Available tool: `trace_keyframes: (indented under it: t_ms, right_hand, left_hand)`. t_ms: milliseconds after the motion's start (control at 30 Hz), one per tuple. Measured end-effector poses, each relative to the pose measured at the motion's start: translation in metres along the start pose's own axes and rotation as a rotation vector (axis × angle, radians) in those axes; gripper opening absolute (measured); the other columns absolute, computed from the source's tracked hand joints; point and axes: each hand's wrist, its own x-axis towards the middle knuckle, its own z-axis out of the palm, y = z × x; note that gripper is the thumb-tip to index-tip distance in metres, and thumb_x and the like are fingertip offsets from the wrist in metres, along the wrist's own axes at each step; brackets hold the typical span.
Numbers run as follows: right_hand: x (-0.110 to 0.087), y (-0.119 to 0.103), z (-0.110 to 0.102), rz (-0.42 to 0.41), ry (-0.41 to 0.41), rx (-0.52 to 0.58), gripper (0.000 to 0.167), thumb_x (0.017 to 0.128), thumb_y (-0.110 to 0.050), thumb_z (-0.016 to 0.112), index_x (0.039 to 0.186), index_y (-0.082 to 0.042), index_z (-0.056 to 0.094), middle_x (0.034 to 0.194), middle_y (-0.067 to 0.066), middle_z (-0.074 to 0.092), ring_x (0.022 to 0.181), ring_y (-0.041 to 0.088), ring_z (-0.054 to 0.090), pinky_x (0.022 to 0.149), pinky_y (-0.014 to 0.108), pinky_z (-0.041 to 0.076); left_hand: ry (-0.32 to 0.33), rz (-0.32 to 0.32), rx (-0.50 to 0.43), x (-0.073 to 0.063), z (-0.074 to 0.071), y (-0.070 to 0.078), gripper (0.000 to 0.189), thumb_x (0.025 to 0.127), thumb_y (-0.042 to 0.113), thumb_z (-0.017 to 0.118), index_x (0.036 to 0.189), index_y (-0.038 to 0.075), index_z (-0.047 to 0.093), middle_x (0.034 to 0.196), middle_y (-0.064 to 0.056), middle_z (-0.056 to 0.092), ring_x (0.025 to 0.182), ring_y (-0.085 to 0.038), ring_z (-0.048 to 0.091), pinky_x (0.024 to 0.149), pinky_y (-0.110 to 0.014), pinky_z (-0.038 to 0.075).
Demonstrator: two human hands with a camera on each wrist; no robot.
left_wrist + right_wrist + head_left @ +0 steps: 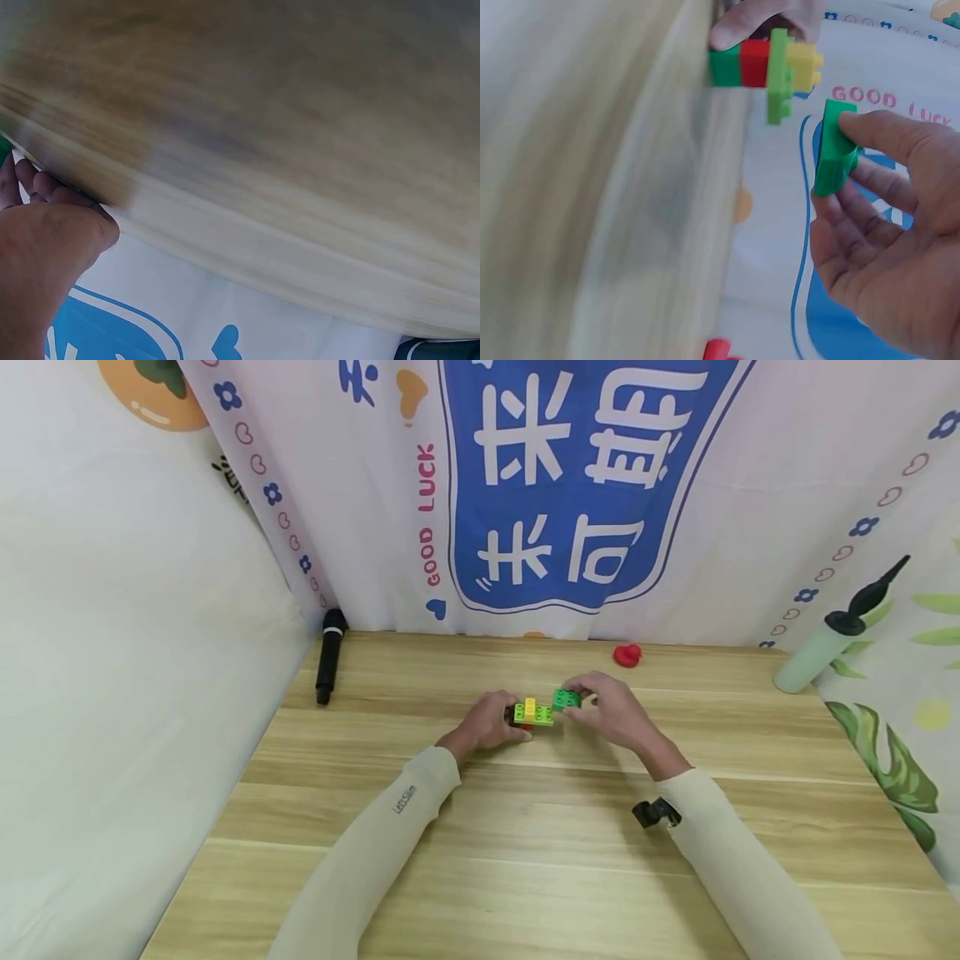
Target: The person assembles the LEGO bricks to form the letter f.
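Note:
My left hand [489, 722] grips a small stack of toy building bricks standing on the table. From the bottom, the right wrist view shows a green brick [725, 68], a red brick [754, 63], a lime green plate [777, 82] and a yellow brick [802, 66]. To the right of the stack, my right hand [617, 713] pinches a separate green brick [566, 699] between thumb and fingers. That brick is raised and apart from the stack. In the left wrist view, the left hand [52, 232] hides most of what it holds.
A red rubber duck [627, 655] sits by the back edge of the wooden table [510, 860]. At the back left lies a black microphone [330, 656]. A pale green cylinder with a black top [813, 652] stands at the right. Printed cloth [360, 527] hangs behind the table.

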Motion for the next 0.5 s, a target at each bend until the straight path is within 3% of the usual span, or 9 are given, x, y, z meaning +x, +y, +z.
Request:
trace_keyframes:
  t_ms: [167, 400, 500]
  right_hand:
    - [0.017, -0.016, 0.007, -0.069, -0.017, 0.026, 0.037, 0.096, -0.013, 0.082, 0.130, -0.004, 0.074, 0.123, 0.015, 0.073, 0.111, 0.031, 0.070, 0.097, 0.053, 0.059]
    - [0.025, -0.024, 0.018, -0.087, -0.054, 0.043, 0.034, 0.094, -0.011, 0.083, 0.127, -0.005, 0.076, 0.120, 0.015, 0.074, 0.109, 0.030, 0.070, 0.096, 0.053, 0.060]
    - [0.025, -0.025, 0.019, -0.082, -0.057, 0.038, 0.034, 0.093, -0.010, 0.084, 0.126, -0.005, 0.077, 0.119, 0.015, 0.074, 0.108, 0.030, 0.070, 0.096, 0.052, 0.060]
  left_hand:
    - [0.009, 0.025, -0.007, 0.000, -0.001, -0.002, 0.043, 0.089, 0.030, 0.091, 0.121, 0.006, 0.074, 0.119, -0.009, 0.071, 0.104, -0.020, 0.061, 0.096, -0.036, 0.052]
    - [0.021, 0.066, -0.017, 0.000, 0.001, -0.005, 0.036, 0.088, 0.028, 0.092, 0.109, 0.005, 0.074, 0.109, -0.010, 0.069, 0.094, -0.019, 0.058, 0.084, -0.032, 0.049]
    - [0.022, 0.076, -0.011, 0.000, 0.000, -0.004, 0.036, 0.088, 0.029, 0.091, 0.110, 0.006, 0.074, 0.110, -0.009, 0.070, 0.094, -0.018, 0.058, 0.085, -0.032, 0.049]
